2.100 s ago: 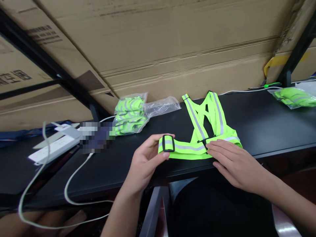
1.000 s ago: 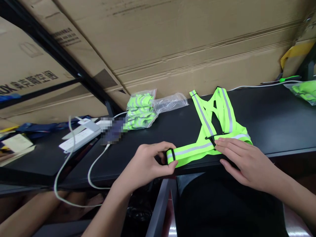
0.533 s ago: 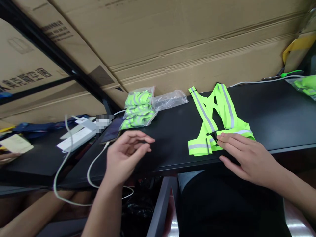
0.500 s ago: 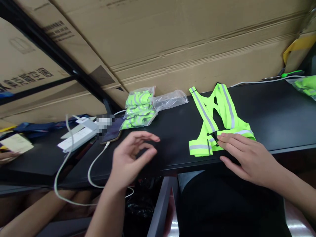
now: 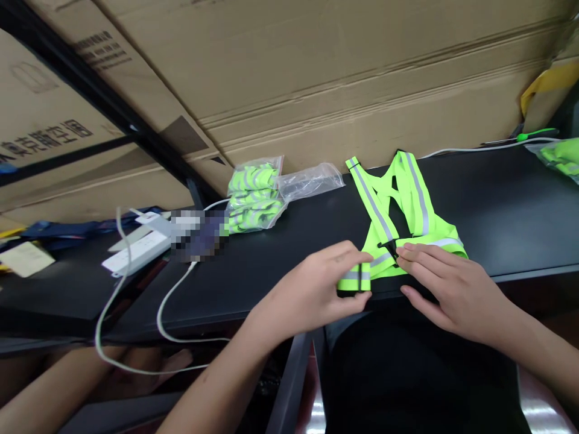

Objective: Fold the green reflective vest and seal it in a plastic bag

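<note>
A neon-yellow reflective vest point(image 5: 418, 193) with grey stripes lies on the black table, its shoulder straps pointing to the back. My left hand point(image 5: 314, 289) has the loose left end of its waist belt between thumb and fingers, around a black slider point(image 5: 360, 276). On the other side, my right hand point(image 5: 456, 286) presses its fingertips together on the waist belt, beside the black buckle point(image 5: 391, 247) at the front. The right fingertips partly cover that buckle.
Bagged vests point(image 5: 256, 193) are piled behind my left hand, beside an empty clear bag point(image 5: 312, 182). A white power strip point(image 5: 136, 250) and white cable point(image 5: 167, 301) lie at left. Cardboard point(image 5: 362, 78) walls the back. Another bag point(image 5: 563, 158) sits far right. A person's arm point(image 5: 63, 386) shows lower left.
My left hand has moved right from above the bare table and taken the left belt end, which is now drawn slightly left. My right hand stays nearly in place on the vest.
</note>
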Demonstrator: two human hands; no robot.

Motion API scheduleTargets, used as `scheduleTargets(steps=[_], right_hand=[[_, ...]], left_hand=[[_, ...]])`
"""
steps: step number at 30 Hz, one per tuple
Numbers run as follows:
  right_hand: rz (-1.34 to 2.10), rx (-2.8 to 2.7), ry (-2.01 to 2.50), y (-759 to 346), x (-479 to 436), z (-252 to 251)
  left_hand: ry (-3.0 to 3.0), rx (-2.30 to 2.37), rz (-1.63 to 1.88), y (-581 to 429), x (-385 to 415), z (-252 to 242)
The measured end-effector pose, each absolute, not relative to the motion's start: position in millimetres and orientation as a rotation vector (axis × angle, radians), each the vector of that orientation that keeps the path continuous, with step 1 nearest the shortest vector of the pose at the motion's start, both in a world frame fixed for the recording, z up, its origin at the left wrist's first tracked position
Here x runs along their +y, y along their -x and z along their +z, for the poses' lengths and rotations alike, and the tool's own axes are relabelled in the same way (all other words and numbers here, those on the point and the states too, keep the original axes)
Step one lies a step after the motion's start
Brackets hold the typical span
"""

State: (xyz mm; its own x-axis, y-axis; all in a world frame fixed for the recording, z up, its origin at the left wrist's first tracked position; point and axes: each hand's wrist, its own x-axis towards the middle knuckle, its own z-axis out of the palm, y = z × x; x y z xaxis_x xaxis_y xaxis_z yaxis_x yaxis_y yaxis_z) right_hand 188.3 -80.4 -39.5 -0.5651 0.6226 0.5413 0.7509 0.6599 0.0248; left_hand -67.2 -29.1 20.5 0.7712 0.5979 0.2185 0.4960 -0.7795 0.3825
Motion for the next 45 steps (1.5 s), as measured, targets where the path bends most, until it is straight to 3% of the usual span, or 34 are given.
scheduleTargets(steps=[3, 8, 14, 21, 28, 45], right_hand=[[-0.348, -2.378, 1.079, -187.5, -80.5, -40.5], [-0.348, -2.371, 1.101, -186.3, -81.0, -41.5], [-0.320, -2.362, 1.119, -185.4, -82.6, -42.2], [-0.302, -2.346, 1.159, -184.9, -80.8, -45.6], [-0.320, -2.369, 1.163, -184.8, -79.9, -47.1], [-0.145, -2.501, 1.072, -177.7, -81.7, -35.7]], left_hand=[[-2.532, 0.959, 0.668, 83.8, -28.5, 18.8], [-2.395, 1.062, 0.688, 98.4, -33.6, 7.1], [-1.816, 1.155, 1.039, 109.2, -24.3, -2.9], [-1.779, 1.280, 0.953, 138.5, -11.7, 11.0], [-1.650, 1.165, 0.780, 158.4, -14.0, -5.6], [-1.475, 1.050, 1.011, 137.8, -10.0, -15.0]])
